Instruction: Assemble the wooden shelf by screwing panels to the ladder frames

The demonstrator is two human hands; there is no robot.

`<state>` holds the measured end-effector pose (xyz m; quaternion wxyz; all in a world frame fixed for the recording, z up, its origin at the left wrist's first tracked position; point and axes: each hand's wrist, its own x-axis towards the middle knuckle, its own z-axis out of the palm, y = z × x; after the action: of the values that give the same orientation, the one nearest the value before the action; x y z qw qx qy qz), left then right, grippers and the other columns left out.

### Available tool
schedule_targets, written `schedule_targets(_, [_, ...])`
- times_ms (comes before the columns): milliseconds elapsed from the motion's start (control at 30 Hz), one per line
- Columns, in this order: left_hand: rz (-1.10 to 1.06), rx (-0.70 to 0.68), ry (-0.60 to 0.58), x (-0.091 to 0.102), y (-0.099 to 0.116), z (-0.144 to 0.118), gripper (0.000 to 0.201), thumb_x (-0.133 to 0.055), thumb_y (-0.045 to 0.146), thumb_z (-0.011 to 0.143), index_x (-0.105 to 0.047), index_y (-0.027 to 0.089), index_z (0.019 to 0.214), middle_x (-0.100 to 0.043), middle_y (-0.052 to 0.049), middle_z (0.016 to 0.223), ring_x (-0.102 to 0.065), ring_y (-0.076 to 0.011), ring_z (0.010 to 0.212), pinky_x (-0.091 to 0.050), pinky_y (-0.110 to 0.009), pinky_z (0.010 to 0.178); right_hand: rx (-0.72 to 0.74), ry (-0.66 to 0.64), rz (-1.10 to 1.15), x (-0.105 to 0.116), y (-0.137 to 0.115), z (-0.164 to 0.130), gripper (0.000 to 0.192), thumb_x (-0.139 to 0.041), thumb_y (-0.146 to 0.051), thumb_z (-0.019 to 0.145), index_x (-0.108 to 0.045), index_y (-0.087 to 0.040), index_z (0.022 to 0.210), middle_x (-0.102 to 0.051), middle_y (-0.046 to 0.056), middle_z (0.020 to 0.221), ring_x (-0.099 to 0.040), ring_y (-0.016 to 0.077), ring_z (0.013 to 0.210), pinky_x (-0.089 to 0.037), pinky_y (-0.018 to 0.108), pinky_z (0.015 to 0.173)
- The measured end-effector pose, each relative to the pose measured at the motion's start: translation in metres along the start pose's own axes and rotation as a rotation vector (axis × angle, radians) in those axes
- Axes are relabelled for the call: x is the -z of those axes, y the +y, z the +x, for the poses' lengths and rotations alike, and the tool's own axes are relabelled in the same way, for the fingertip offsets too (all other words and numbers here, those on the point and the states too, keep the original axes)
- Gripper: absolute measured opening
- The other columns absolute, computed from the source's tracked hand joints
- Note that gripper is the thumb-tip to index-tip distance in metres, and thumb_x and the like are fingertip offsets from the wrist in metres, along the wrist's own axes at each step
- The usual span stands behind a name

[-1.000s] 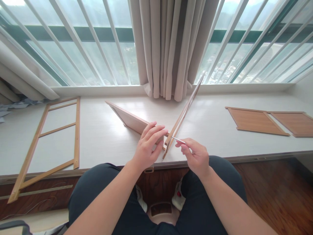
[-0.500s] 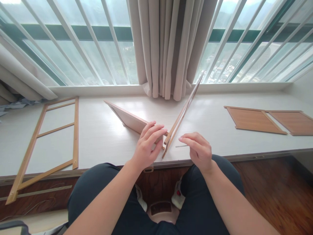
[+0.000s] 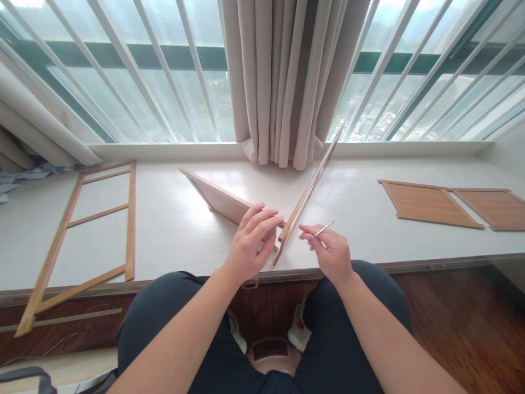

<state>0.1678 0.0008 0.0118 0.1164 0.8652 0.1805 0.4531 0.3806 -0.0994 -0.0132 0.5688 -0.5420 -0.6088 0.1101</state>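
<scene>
My left hand [image 3: 251, 243] is closed over the near end of a wooden panel [image 3: 219, 198], its fingers across the top edge and its thumb below. This panel stands on its edge and slants away to the left. Close to its near end, a slim wooden frame [image 3: 305, 200] also stands on edge, leaning away to the right. My right hand [image 3: 331, 254] pinches a thin metal rod [image 3: 327, 226] just right of the frame. The rod points up and right; its other end is hidden in my fingers, so its exact kind cannot be told.
A ladder-like wooden frame [image 3: 70, 224] lies at the left, overhanging the front edge of the white sill [image 3: 164, 235]. Two joined brown panels [image 3: 435, 207] lie flat at the right. A grey curtain [image 3: 279, 82] hangs behind, between barred windows.
The metal rod has swung round in my right fingers: it pointed left and low, and now points up and right. My left hand still holds the panel in the same place.
</scene>
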Motion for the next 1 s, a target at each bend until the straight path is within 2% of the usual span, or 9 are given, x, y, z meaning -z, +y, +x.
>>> schedule_targets(100, [0.001,-0.004,0.001,0.0,0.001,0.0,0.041,-0.056,0.011,0.096,-0.061,0.022,0.135,-0.066,-0.009,0.138,-0.047,-0.0238,0.147,-0.046,-0.048,0.125,-0.091,-0.026,0.104,0.0,-0.002,-0.002,0.023,-0.061,-0.033,0.103,-0.079,-0.019,0.105,-0.075,0.005,0.085,-0.06,0.0113,0.062,-0.054,0.024,0.056])
schedule_targets(200, [0.001,-0.002,0.001,0.001,0.001,0.001,0.04,-0.056,0.013,0.096,-0.061,0.023,0.135,-0.066,-0.009,0.138,-0.047,-0.0243,0.146,-0.046,-0.049,0.125,-0.188,-0.055,0.213,-0.001,-0.004,-0.005,0.034,-0.055,-0.041,0.105,-0.076,-0.017,0.094,-0.072,0.005,0.08,-0.059,0.0116,0.061,-0.053,0.025,0.056])
schedule_targets(300, [-0.004,0.008,-0.002,0.001,0.001,0.0,0.04,-0.055,0.014,0.097,-0.061,0.023,0.136,-0.065,-0.009,0.139,-0.047,-0.0248,0.147,-0.046,-0.05,0.125,-0.226,-0.109,0.278,-0.001,-0.005,-0.007,0.043,-0.049,-0.046,0.107,-0.073,-0.016,0.086,-0.07,0.006,0.078,-0.058,0.0124,0.062,-0.051,0.026,0.058])
schedule_targets(567, [0.0,0.003,0.001,0.0,0.0,-0.001,0.041,-0.057,0.012,0.096,-0.06,0.022,0.135,-0.065,-0.009,0.139,-0.047,-0.0249,0.147,-0.046,-0.051,0.125,-0.152,-0.211,0.308,-0.002,-0.007,-0.009,0.04,-0.05,-0.041,0.107,-0.072,-0.017,0.084,-0.068,0.004,0.077,-0.057,0.012,0.064,-0.049,0.026,0.061])
schedule_targets(833, [-0.007,-0.001,0.003,0.0,0.0,-0.001,0.042,-0.057,0.01,0.095,-0.06,0.022,0.135,-0.065,-0.008,0.139,-0.047,-0.0246,0.147,-0.045,-0.05,0.125,-0.102,-0.265,0.26,-0.003,-0.01,-0.009,0.042,-0.048,-0.041,0.108,-0.072,-0.017,0.083,-0.069,0.005,0.079,-0.058,0.0124,0.066,-0.049,0.027,0.063])
schedule_targets(1000, [-0.005,-0.007,0.006,0.0,0.0,0.0,0.042,-0.058,0.009,0.094,-0.06,0.022,0.135,-0.065,-0.008,0.139,-0.046,-0.024,0.147,-0.045,-0.049,0.125,-0.027,-0.284,0.24,-0.004,-0.011,-0.008,0.038,-0.047,-0.033,0.109,-0.071,-0.017,0.085,-0.068,0.004,0.08,-0.058,0.0116,0.068,-0.047,0.026,0.066])
